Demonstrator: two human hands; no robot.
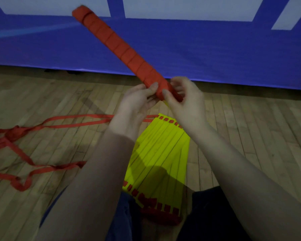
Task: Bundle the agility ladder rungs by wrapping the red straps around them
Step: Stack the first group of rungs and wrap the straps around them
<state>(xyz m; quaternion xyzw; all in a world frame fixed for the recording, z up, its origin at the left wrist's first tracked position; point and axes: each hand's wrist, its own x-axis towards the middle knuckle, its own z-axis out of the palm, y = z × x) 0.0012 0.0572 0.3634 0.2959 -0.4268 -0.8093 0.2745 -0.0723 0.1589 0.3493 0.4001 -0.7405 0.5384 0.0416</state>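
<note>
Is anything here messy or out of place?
Yes: the loose red straps sprawl in a tangled, knotted heap on the wooden floor to the left, unlike the neatly wrapped bundle held up above.

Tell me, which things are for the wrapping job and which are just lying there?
For the job:
- bundle, held by the left hand and right hand
- yellow rungs
- loose straps

Just there:
- blue wall
- wooden floor
</note>
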